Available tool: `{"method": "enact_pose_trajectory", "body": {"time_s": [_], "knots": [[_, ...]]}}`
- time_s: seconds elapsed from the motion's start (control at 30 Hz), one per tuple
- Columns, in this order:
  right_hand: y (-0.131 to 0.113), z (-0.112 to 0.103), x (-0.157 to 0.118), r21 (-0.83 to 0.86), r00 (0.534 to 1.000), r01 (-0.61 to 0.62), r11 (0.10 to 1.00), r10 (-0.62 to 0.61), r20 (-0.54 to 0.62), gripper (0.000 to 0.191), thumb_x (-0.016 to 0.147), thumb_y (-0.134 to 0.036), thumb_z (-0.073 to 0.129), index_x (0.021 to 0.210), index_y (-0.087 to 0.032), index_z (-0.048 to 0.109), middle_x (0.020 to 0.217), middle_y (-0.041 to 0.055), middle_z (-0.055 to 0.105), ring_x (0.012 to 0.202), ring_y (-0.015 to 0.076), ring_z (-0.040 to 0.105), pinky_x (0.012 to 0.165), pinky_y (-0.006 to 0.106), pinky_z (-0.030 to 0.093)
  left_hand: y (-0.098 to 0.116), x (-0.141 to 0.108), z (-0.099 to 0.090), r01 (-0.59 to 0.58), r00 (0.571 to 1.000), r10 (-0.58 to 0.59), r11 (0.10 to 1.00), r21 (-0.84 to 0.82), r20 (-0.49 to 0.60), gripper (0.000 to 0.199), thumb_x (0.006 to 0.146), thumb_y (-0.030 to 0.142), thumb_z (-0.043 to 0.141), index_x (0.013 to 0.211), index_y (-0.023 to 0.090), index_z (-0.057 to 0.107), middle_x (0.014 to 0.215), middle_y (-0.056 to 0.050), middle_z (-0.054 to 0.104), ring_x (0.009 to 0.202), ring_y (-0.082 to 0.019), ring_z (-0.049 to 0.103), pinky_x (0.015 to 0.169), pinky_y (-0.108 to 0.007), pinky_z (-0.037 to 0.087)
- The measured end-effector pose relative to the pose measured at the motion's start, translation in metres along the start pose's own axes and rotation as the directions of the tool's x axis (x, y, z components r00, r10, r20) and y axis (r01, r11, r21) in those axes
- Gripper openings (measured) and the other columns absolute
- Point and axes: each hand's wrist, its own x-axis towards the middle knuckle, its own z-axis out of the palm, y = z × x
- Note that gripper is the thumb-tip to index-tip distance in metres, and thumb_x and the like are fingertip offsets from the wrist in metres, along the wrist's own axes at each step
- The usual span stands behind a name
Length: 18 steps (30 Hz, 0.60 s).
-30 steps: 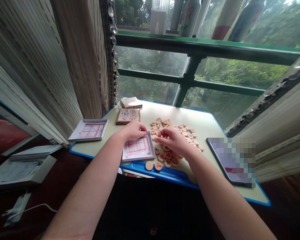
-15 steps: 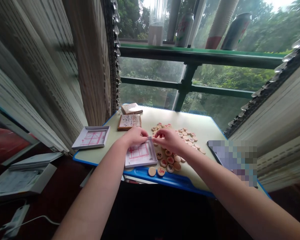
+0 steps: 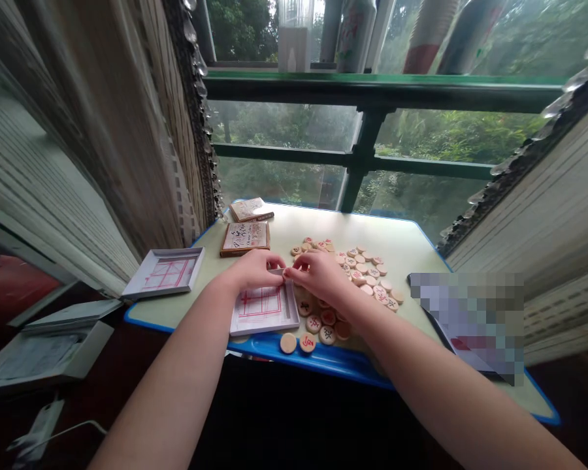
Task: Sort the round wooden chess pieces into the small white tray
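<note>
In the head view, my left hand (image 3: 255,269) is closed over the far side of a shallow white box (image 3: 262,324), which has a red-lined grid on its floor. The left thumb lies inside the box wall and the fingers are bent beyond it. At the box's far right corner my right hand (image 3: 321,273) is pinched, its fingertips almost meeting the left hand. What sits between those fingertips is too small to make out. Round wooden Chinese chess pieces (image 3: 327,335), marked with red or black characters, lie loose around and partly under my right hand. A plain-faced piece (image 3: 288,343) lies near the table's front edge.
A matching shallow box (image 3: 164,273) is on the table's left side. Two small decorated boxes (image 3: 245,236) lie behind my left hand. A tablet-like blurred object (image 3: 463,326) rests on the right. Curtains (image 3: 127,130) flank the window; cans (image 3: 357,36) stand on its ledge.
My right hand's pinched fingertips have come left, closer to my left hand at the box corner. The camera view has shifted slightly. The boxes and loose pieces look otherwise the same.
</note>
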Motion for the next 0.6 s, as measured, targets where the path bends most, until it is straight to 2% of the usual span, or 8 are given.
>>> {"method": "enact_pose_trajectory", "body": {"time_s": [0.17, 0.33, 0.6], "knots": [[0.0034, -0.0024, -0.0021, -0.074, 0.996, 0.092, 0.993, -0.091, 0.016, 0.024, 0.081, -0.036, 0.059, 0.074, -0.017, 0.072, 0.076, 0.0063, 0.064, 0.080, 0.0191, 0.051, 0.074, 0.030, 0.039, 0.0025, -0.0015, -0.0007, 0.024, 1.000, -0.024, 0.999, -0.022, 0.012, 0.031, 0.065, 0.040, 0.062, 0.084, 0.017, 0.071, 0.069, 0.000, 0.060, 0.064, -0.015, 0.053, 0.058, -0.026, 0.038], [-0.0013, 0.0020, -0.0057, -0.125, 0.991, 0.133, 0.983, -0.133, 0.006, 0.022, 0.083, -0.034, 0.057, 0.088, -0.019, 0.073, 0.085, 0.0070, 0.066, 0.086, 0.0206, 0.049, 0.076, 0.031, 0.039, 0.0037, -0.0016, -0.0003, 0.013, 1.000, -0.012, 0.999, -0.038, 0.014, 0.029, 0.066, 0.039, 0.061, 0.082, 0.017, 0.070, 0.072, -0.001, 0.064, 0.065, -0.016, 0.055, 0.061, -0.026, 0.040], [-0.0061, -0.0024, -0.0101, -0.164, 0.963, 0.264, 0.951, -0.249, 0.102, 0.024, 0.088, -0.029, 0.051, 0.088, -0.020, 0.074, 0.085, 0.0078, 0.065, 0.081, 0.0191, 0.046, 0.076, 0.031, 0.038, 0.0015, 0.0006, -0.0009, 0.025, 1.000, -0.025, 1.000, 0.002, 0.006, 0.030, 0.065, 0.027, 0.054, 0.087, 0.017, 0.071, 0.067, 0.000, 0.060, 0.061, -0.015, 0.052, 0.056, -0.025, 0.037]]}}
